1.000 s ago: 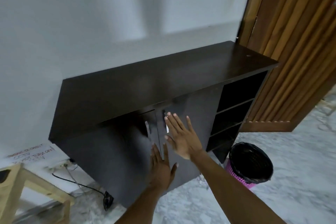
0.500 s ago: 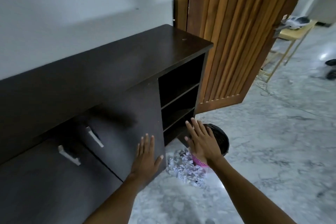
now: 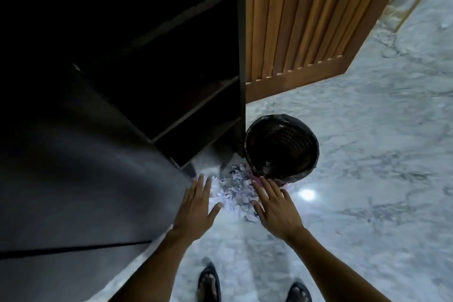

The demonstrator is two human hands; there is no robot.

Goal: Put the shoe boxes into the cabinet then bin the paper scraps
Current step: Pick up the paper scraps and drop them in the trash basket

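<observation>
A heap of white paper scraps (image 3: pixel 236 191) lies on the marble floor between the dark cabinet (image 3: pixel 85 179) and the pink bin with a black liner (image 3: pixel 282 147). My left hand (image 3: pixel 196 208) hovers open at the left of the heap, fingers spread, palm down. On the heap's right side my right hand (image 3: pixel 274 206) is open too, its fingertips near the bin's base. Both cabinet doors look shut; the open shelves (image 3: pixel 196 95) at the cabinet's right end are dark. No shoe boxes are visible.
A slatted wooden door (image 3: pixel 306 19) stands behind the bin. My feet in dark sandals (image 3: pixel 209 284) are at the bottom edge. Grey marble floor (image 3: pixel 367 179) spreads out to the right.
Both hands left the cabinet doors and dropped toward the floor, now flanking the paper scraps. The view swung right and down to the bin.
</observation>
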